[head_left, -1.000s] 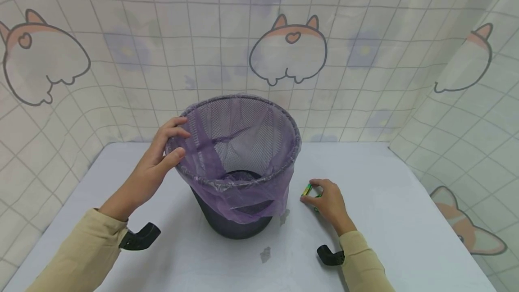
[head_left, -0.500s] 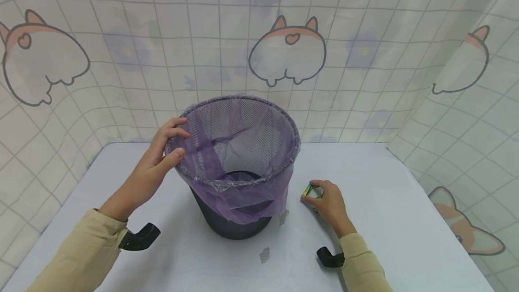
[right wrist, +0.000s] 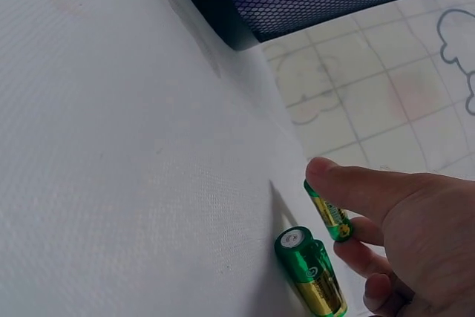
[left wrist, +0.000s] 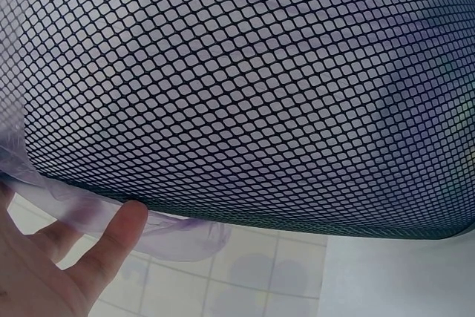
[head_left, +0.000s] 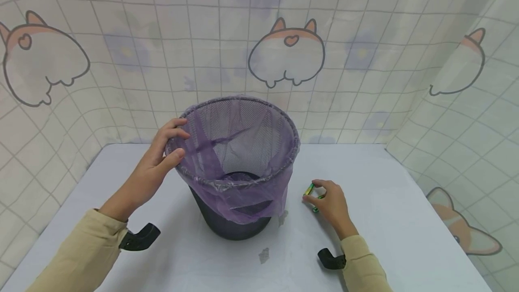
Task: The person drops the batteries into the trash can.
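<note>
In the head view a black mesh wastebasket, lined with a purple bag, stands upright on the table. My left hand holds its left rim, fingers hooked over the edge. The left wrist view shows the mesh side with my left fingertips against the liner. To the right of the basket, my right hand pinches a small green and gold battery between thumb and finger. Just below it, close to my lower fingers, are more green and gold batteries; their lower ends are cut off in the right wrist view.
Two grey worn patches mark the white table, one of them a patch in front of the basket. A tile-patterned curtain with cartoon dogs closes off the back and sides.
My right hand and the pinched battery have shifted very slightly to the right. My left hand stays on the rim, and the wastebasket stands where it was.
</note>
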`<act>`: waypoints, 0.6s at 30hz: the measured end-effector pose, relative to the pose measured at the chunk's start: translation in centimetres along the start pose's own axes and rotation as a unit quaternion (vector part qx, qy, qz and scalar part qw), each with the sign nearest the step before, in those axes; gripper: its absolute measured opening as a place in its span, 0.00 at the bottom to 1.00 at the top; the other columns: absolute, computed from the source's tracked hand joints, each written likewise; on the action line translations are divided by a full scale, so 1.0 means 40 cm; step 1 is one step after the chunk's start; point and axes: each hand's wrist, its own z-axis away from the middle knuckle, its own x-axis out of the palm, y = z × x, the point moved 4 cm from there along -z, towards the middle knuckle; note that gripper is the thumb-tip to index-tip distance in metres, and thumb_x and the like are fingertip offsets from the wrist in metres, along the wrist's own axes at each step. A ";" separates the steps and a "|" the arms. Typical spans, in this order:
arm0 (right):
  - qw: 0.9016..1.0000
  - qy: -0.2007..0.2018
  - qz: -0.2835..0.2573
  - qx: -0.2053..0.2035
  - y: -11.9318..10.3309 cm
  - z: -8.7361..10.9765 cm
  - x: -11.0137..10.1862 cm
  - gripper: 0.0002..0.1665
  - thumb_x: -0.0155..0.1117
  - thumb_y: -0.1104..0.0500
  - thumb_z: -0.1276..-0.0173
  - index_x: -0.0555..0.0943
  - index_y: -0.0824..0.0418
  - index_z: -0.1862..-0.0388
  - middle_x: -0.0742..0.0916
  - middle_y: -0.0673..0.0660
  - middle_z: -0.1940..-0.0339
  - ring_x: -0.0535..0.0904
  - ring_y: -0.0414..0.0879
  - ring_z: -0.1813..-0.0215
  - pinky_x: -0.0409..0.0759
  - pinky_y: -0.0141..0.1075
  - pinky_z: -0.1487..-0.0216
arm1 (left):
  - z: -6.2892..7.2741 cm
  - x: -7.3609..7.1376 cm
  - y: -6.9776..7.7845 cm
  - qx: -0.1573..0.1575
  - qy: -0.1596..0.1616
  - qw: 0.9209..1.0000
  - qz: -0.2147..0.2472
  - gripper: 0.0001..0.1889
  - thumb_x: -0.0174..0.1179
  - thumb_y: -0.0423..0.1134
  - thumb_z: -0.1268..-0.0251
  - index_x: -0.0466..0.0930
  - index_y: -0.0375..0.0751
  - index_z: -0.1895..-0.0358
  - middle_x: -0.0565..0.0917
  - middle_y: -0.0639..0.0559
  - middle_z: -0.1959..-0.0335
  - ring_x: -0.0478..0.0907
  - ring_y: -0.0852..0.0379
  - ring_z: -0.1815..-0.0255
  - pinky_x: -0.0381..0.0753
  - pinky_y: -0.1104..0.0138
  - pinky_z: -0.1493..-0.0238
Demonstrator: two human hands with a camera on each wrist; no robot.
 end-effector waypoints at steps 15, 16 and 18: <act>1.000 0.008 -0.008 0.012 -0.006 0.007 -0.015 0.33 0.76 0.54 0.46 0.79 0.62 0.42 0.84 0.63 0.46 0.77 0.57 0.47 0.76 0.50 0.48 | 0.000 0.000 -0.002 0.001 0.000 1.000 -0.006 0.16 0.44 0.34 0.27 0.62 0.38 0.39 0.51 0.56 0.24 0.43 0.49 0.21 0.57 0.27 0.40; 1.000 0.009 -0.009 0.012 -0.006 0.008 -0.016 0.33 0.76 0.54 0.46 0.79 0.62 0.42 0.84 0.63 0.46 0.77 0.57 0.48 0.76 0.49 0.48 | 0.000 0.000 -0.002 0.001 0.000 1.000 -0.006 0.16 0.44 0.34 0.27 0.62 0.38 0.39 0.51 0.56 0.24 0.43 0.49 0.21 0.57 0.27 0.40; 1.000 0.010 -0.008 0.011 -0.008 0.009 -0.019 0.33 0.76 0.53 0.46 0.79 0.61 0.41 0.84 0.62 0.46 0.77 0.56 0.50 0.76 0.48 0.50 | 0.000 0.000 -0.002 0.002 0.001 1.000 -0.007 0.16 0.44 0.34 0.27 0.62 0.38 0.39 0.52 0.56 0.24 0.42 0.49 0.21 0.58 0.27 0.40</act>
